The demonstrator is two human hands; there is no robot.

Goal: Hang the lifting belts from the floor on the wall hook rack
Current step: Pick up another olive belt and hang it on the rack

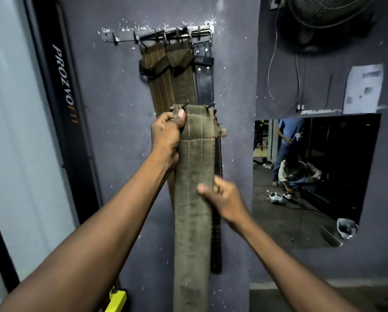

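A metal hook rack (123, 37) is fixed high on the grey wall. Three belts hang from its right half: a brown stitched belt (160, 86), an olive belt (184, 84) and a black leather belt (204, 84). In front of them I hold a long olive-green fabric belt (193, 221) upright, its top end with two prongs well below the rack. My left hand (166, 136) grips the belt's top left edge, thumb on the front. Lower down, my right hand (224, 199) pinches its right edge at mid-length. The left hooks on the rack are bare.
A black post with "PROZVOFIT" lettering (67, 86) stands to the left. A mirror (312, 181) on the right wall shows people and floor. A fan (328, 12) and cables hang at the upper right. A yellow object (116, 300) sits low by the wall.
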